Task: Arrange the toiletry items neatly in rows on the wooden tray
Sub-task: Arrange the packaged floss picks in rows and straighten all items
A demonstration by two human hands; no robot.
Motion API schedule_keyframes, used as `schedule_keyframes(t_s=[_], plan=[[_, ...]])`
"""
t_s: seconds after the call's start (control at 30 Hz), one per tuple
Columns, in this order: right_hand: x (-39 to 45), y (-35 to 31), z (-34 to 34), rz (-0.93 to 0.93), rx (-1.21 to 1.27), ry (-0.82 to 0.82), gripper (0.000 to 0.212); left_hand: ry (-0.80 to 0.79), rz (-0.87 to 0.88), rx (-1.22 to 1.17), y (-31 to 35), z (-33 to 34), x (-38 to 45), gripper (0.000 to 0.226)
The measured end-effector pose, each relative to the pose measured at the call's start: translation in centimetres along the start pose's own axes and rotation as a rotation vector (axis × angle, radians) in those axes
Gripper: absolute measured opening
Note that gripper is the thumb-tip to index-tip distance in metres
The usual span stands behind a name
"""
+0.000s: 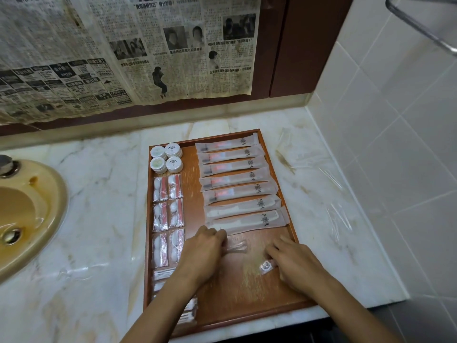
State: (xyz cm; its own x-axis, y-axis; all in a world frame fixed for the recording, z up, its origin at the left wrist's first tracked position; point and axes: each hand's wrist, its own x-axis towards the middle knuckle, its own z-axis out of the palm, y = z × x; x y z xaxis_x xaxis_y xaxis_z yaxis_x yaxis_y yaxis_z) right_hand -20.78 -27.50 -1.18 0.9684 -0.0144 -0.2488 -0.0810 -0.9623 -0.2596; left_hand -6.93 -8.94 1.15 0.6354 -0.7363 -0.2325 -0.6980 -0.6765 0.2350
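A wooden tray lies on the marble counter. Round soap packs fill its far left corner. Below them run two columns of cotton packets, then swab packets partly under my left forearm. Down the right side lie several long sachets in a row. On the bare near part rests a clear packet. My left hand grips its left end with curled fingers. My right hand pinches its right end, where a small white piece shows.
A beige sink with a drain sits in the counter at the left. Crumpled clear plastic wrap lies to the right of the tray by the tiled wall. Newspaper covers the back wall.
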Motion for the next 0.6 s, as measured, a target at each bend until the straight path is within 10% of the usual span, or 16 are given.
schedule_keyframes(t_s=[0.6], plan=[[3.9, -0.7, -0.3, 0.243, 0.011, 0.184, 0.022, 0.081, 0.203, 0.254, -0.2, 1.5, 0.1, 0.034]])
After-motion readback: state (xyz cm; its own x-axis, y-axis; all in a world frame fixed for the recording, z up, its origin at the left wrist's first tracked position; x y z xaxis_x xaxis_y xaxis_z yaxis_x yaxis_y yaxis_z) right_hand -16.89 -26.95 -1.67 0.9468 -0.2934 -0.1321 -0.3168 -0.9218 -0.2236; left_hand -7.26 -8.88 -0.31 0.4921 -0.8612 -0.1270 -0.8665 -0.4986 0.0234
